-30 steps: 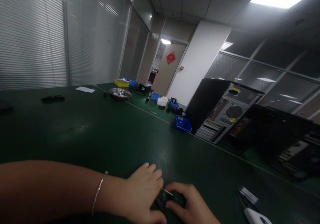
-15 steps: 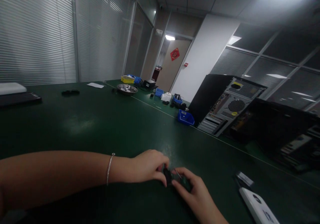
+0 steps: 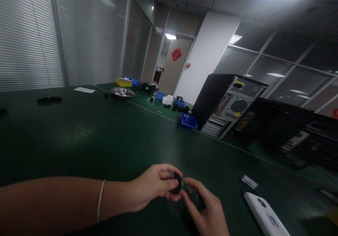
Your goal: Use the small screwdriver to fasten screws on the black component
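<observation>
Low in the middle of the head view, my left hand (image 3: 151,186) is closed, thumb and fingers pinching a small black rectangular piece (image 3: 177,182). Facing it, my right hand (image 3: 211,208) curls around a small greenish part with a thin wire (image 3: 194,195), which looks like a circuit board. Its thumb and index fingertips meet close to the black piece's right edge. Both parts are held just above the green tabletop (image 3: 111,148). Blur and my fingers hide how the two parts join, or whether they touch.
A white box-like device with a cable (image 3: 266,213) lies at right. Farther back stand a computer tower (image 3: 227,104), a blue bin (image 3: 188,121), a metal bowl (image 3: 122,93) and a yellow basket (image 3: 124,82). Dark objects (image 3: 49,100) and white paper (image 3: 83,90) lie at far left.
The view has swung slightly right. My left hand has turned, its thumb now lying across the face of the black piece. My right hand keeps its hold beside it.
</observation>
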The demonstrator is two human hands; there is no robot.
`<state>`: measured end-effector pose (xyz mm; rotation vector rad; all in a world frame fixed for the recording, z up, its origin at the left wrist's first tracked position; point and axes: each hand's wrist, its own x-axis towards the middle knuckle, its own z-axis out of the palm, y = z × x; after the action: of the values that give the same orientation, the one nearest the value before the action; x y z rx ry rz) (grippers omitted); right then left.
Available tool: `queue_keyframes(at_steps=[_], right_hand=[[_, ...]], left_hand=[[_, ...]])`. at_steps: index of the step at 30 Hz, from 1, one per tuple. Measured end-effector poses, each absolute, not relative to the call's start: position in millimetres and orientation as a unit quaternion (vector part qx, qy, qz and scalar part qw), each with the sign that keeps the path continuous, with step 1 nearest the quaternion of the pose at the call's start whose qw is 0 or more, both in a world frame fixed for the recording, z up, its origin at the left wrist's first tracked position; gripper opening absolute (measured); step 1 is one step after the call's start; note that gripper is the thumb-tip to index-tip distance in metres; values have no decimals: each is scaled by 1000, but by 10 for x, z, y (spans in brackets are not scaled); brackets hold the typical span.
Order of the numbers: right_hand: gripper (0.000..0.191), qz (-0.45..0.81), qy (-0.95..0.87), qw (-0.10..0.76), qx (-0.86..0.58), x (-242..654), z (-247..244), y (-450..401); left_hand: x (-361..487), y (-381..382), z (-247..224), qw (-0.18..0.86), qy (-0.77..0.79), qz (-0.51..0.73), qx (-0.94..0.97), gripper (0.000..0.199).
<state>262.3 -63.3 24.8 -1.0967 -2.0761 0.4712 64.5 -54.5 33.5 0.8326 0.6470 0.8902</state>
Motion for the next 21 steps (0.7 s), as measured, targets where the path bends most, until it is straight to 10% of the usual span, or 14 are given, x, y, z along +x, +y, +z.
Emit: queue_keyframes(at_steps=[21], right_hand=[[15,208,-795,408,-398,2523,277,-704]], left_hand=[[628,-619,202,810,238,416,336,31]])
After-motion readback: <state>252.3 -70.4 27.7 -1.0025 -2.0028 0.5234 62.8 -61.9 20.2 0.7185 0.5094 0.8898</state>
